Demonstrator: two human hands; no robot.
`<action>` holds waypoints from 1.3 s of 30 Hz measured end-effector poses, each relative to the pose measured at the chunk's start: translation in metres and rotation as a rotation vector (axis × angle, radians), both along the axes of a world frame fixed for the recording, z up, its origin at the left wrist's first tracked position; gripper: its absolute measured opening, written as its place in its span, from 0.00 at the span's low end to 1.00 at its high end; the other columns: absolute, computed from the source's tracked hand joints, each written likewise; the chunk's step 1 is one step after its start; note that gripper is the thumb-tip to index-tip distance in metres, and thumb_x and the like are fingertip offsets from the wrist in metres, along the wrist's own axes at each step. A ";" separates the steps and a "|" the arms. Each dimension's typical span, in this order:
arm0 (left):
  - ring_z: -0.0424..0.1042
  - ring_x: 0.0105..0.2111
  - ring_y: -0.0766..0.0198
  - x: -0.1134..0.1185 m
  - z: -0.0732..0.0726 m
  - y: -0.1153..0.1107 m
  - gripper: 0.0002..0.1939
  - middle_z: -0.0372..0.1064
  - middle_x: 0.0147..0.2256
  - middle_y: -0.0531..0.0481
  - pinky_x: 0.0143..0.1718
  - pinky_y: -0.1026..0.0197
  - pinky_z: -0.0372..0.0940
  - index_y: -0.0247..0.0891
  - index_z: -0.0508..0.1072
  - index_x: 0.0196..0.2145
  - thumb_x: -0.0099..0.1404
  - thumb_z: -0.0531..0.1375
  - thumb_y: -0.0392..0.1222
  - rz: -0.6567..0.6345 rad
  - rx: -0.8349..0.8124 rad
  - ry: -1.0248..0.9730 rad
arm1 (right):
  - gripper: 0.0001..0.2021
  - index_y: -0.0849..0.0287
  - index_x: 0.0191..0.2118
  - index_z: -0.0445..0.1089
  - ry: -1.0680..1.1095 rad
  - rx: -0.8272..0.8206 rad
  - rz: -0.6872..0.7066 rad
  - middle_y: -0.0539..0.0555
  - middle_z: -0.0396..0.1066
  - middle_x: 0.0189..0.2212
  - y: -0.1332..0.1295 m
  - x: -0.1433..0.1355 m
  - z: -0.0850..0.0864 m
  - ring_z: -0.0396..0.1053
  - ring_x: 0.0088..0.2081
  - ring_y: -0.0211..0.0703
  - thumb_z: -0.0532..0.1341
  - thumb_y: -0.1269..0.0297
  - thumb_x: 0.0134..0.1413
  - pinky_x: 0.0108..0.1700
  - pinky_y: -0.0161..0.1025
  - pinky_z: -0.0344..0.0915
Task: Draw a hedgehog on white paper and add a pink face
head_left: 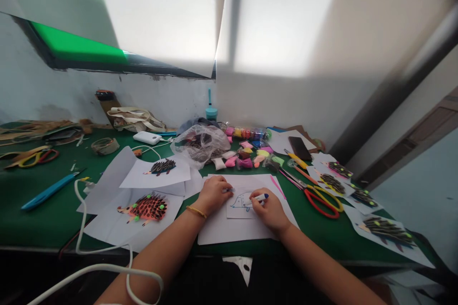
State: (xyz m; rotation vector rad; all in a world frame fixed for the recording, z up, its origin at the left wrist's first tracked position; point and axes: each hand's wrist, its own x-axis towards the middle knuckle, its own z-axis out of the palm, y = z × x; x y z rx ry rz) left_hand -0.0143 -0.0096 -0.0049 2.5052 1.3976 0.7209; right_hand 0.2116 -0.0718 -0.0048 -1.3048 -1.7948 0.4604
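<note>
My right hand [270, 212] is closed round a white marker [264, 197] with a dark blue end, over a small white sheet [236, 214]. A blue outline drawing of a hedgehog-like animal [238, 201] is on that sheet, partly covered by my fingers. The small sheet lies on larger white paper [214, 233]. My left hand [214, 194], with a yellow bracelet at the wrist, rests at the sheet's upper left. Its fingers are pinched round a small dark thing too indistinct to name.
Left stand a finished hedgehog picture [148, 207], a blue cutter [53, 190] and a white cable [82, 228]. Coloured clay packets [245, 162] and a plastic bag [202, 145] lie behind. Right are red-handled scissors [322, 202], a phone [299, 147] and several hedgehog pictures [388, 231].
</note>
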 end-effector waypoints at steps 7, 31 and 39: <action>0.70 0.41 0.59 0.000 0.002 0.000 0.09 0.73 0.39 0.50 0.45 0.58 0.61 0.46 0.81 0.38 0.58 0.67 0.45 -0.009 -0.005 -0.002 | 0.08 0.57 0.30 0.72 0.037 -0.022 -0.001 0.54 0.73 0.31 0.000 0.001 0.000 0.70 0.35 0.45 0.56 0.63 0.53 0.41 0.41 0.66; 0.70 0.42 0.59 0.001 0.003 -0.001 0.09 0.73 0.40 0.50 0.46 0.58 0.60 0.47 0.81 0.38 0.59 0.66 0.46 0.006 -0.016 0.003 | 0.12 0.57 0.36 0.75 0.035 -0.051 -0.083 0.57 0.75 0.37 0.010 0.003 -0.002 0.73 0.40 0.49 0.56 0.58 0.55 0.44 0.43 0.69; 0.70 0.42 0.59 0.000 0.004 -0.001 0.09 0.73 0.40 0.50 0.45 0.58 0.61 0.47 0.81 0.38 0.59 0.67 0.46 -0.002 -0.013 0.004 | 0.11 0.58 0.35 0.73 0.089 -0.023 -0.112 0.56 0.74 0.35 0.010 0.007 -0.005 0.72 0.39 0.48 0.56 0.59 0.55 0.44 0.42 0.68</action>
